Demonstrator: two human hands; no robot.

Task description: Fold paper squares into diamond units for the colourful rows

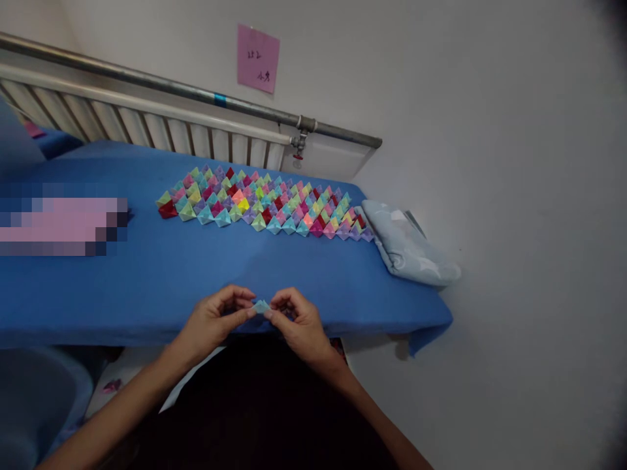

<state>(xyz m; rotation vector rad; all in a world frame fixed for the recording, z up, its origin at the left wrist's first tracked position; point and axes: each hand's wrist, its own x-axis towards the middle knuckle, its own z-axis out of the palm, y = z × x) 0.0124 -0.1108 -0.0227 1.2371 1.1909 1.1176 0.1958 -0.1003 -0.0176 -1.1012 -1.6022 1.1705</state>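
Note:
A small light-blue piece of folded paper (261, 306) is pinched between my two hands, close to the front edge of the blue-covered table. On its left side, the thumb and fingers of my left hand (220, 314) grip it. My right hand (300, 321) pinches the opposite side in the same way. Farther back lie rows of folded paper pieces (259, 223), set close together, in pink, red, green, blue, purple and yellow.
Blue cloth (206, 261) covers the table. A folded grey-blue towel (411, 245) rests at its right end. Behind stand a white radiator (157, 134) and a metal pipe (171, 88). A pink note (258, 59) hangs on the wall. A blue tub (44, 398) is at lower left.

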